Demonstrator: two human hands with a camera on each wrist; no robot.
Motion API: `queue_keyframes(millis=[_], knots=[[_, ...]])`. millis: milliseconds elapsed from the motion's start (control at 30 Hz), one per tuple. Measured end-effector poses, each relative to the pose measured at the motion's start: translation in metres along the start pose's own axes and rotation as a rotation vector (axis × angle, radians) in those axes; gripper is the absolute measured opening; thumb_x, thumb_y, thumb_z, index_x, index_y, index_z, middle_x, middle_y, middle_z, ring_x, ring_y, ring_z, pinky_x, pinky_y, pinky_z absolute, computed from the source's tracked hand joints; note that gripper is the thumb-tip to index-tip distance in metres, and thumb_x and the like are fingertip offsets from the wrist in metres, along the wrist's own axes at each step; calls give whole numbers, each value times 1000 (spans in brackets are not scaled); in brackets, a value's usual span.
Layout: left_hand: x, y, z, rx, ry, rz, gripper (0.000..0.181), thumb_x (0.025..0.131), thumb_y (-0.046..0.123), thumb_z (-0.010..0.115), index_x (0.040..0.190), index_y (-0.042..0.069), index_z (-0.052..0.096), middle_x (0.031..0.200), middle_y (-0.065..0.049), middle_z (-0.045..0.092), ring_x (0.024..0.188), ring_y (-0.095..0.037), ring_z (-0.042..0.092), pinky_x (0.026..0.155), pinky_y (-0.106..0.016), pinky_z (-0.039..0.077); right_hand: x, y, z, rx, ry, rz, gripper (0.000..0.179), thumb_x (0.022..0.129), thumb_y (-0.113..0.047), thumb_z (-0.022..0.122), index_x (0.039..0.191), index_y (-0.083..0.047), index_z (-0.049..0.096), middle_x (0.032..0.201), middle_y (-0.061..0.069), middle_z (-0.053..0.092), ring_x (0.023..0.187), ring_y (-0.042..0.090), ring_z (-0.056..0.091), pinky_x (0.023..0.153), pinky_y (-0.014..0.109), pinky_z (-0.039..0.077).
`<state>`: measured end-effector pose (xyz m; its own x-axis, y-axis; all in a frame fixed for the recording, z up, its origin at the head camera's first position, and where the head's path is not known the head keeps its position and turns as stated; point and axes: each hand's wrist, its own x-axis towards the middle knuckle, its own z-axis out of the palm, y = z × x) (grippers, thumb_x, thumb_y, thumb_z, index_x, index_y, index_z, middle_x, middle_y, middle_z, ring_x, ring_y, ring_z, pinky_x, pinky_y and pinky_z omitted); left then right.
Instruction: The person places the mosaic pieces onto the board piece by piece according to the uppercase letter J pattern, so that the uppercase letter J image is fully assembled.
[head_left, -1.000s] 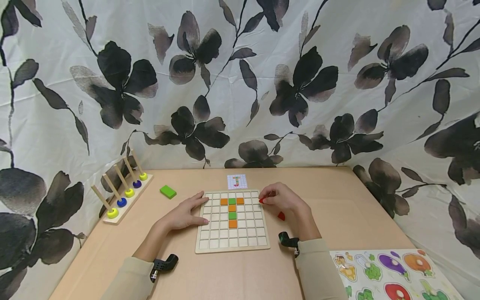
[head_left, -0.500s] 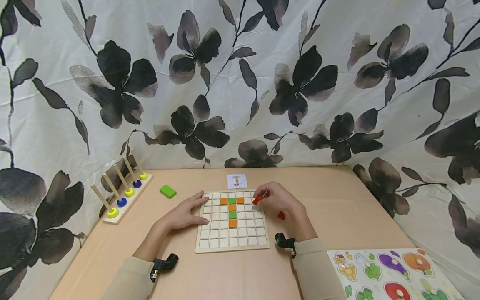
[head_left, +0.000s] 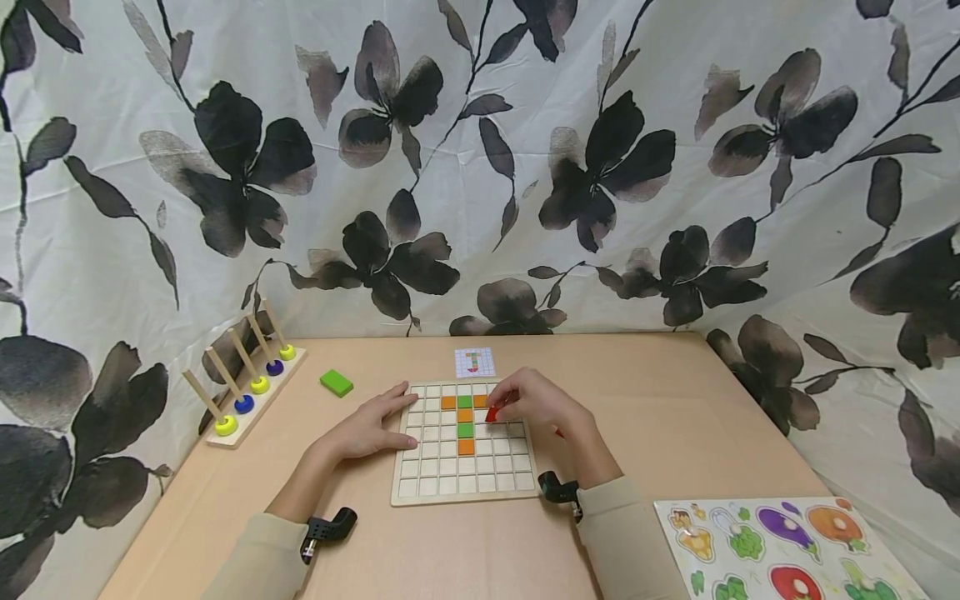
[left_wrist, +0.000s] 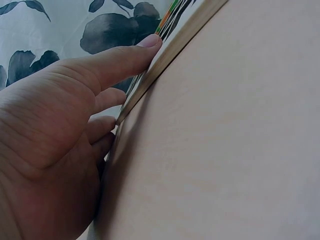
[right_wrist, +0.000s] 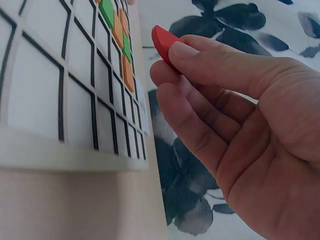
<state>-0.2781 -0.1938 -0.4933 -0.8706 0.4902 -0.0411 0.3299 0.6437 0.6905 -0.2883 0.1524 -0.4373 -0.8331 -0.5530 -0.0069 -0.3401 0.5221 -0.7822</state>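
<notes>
A wooden grid board lies on the table in the head view. Several orange and green square tiles sit in its cells, forming a T shape. My left hand rests at the board's left edge with fingers extended; in the left wrist view its thumb touches the rim. Over the right part of the grid, my right hand pinches a small red piece with a curved side between thumb and forefinger. A second red piece on the table is mostly hidden behind that hand.
A pattern card lies beyond the board. To the left are a green block and a peg stand with yellow and blue rings. A vegetable picture sheet covers the front right. Patterned cloth hangs behind the table.
My right hand has moved left with the red piece, from the board's right edge to over the grid near the tiles. The left hand has stayed in place.
</notes>
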Motion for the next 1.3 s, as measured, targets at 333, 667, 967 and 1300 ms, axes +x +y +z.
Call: queue_keyframes(millis=[333,667,967,1300], knots=[[-1,0,0,-8,7,8,88,86,45,83,158,9,45,174,-17,19,160,-44,15,127,-66,16,7,-9,13,-6,-89,-55,17,86,3,80,102,-4,82,90,1,77,78,15,65,71,24,57],[0,0,0,-3,9,4,88,87,45,82,158,10,45,174,-17,19,160,-44,15,126,-66,17,12,-17,29,-55,-197,-62,16,83,4,82,95,-7,82,84,-1,74,75,12,63,66,23,55],[1,0,1,1,9,-1,87,87,44,82,158,11,45,174,-16,18,160,-43,15,127,-66,16,13,-22,36,-59,-253,-66,18,82,6,83,92,-8,81,80,-3,73,71,8,63,66,22,55],[1,0,1,6,13,5,87,87,44,82,158,10,45,174,-16,19,160,-44,16,126,-66,17,12,-26,42,-79,-315,-36,15,83,2,84,91,-11,83,77,-3,75,69,7,62,65,21,53]])
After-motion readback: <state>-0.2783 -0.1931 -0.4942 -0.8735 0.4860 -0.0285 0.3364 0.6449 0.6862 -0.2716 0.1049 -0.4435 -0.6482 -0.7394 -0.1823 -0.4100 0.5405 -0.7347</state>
